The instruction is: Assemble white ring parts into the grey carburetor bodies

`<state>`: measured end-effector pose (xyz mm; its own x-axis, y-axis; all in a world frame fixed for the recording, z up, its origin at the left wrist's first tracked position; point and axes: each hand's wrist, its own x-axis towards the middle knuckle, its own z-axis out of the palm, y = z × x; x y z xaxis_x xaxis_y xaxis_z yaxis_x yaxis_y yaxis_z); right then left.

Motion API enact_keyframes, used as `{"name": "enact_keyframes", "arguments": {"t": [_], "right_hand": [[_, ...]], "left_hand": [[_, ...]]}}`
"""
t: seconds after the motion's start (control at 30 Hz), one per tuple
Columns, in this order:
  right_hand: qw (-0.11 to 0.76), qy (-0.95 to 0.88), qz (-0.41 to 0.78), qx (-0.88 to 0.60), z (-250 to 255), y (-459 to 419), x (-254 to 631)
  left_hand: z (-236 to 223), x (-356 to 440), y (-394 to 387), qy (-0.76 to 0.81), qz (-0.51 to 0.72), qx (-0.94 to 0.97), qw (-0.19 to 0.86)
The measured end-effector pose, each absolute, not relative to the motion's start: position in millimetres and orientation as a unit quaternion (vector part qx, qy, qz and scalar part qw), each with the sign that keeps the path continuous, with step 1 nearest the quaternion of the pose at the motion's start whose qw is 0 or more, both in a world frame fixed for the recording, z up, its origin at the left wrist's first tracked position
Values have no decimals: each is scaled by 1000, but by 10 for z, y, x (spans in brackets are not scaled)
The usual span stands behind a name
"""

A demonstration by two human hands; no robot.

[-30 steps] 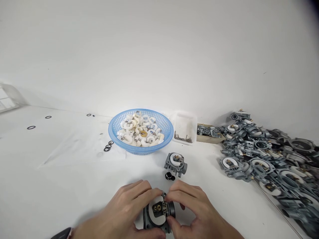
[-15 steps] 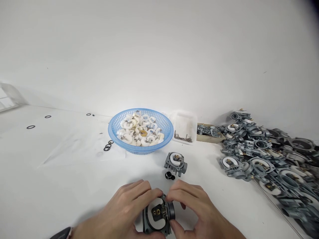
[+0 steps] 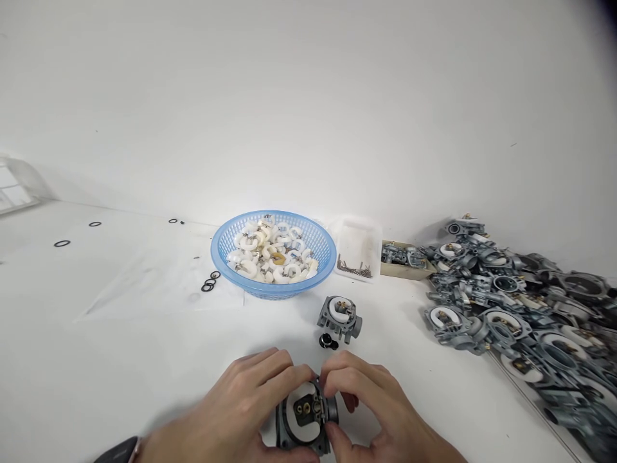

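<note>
My left hand (image 3: 245, 405) grips a grey metal carburetor body (image 3: 283, 444) from the left, fingers over its far edge and thumb along the near edge. The open float chamber faces up, with a white C-shaped float (image 3: 308, 433) around two brass jets. My right hand (image 3: 380, 405) is closed on the right side of the same body, index fingertip at the far end of the float hinge and thumb at the near end. Any small pin between those fingertips is hidden. Just beyond my hands sits another carburetor body (image 3: 340, 316) with small black round parts (image 3: 328, 341) beside it.
A blue basket (image 3: 219, 267) of white floats stands at the back. Right of it are a white tray (image 3: 359, 235) with thin pins and a box (image 3: 405, 269) of metal parts. Piled carburetor bodies (image 3: 506, 283) cover the right side. Black rubber rings (image 3: 208, 284) lie at left.
My right thumb and fingers have shifted slightly on the right side of the carburetor body. My left hand keeps its hold.
</note>
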<state>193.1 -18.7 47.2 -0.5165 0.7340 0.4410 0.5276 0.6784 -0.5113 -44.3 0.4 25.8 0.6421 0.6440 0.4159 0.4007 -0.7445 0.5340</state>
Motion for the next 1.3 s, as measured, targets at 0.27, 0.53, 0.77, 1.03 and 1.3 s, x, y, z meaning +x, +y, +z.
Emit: {"name": "enact_keyframes", "arguments": {"t": [0.27,0.53,0.77,1.03,1.3], "right_hand": [[353,-836,149,-394,497,-283,1858],[341,-855,172,-352,424,-204,1921],[334,-857,184,-347,414,-217,1917],[345,-860,169,-335,440,-214,1901],[353,-851,157,-356,462,-264,1878]], "left_hand": [[260,-461,-3,290,317,885,181],[268,-421,7,276,317,891,170],[330,-447,-2,264,318,895,165],[330,-437,-22,267,319,894,167],[264,-431,-22,286,331,883,167]]}}
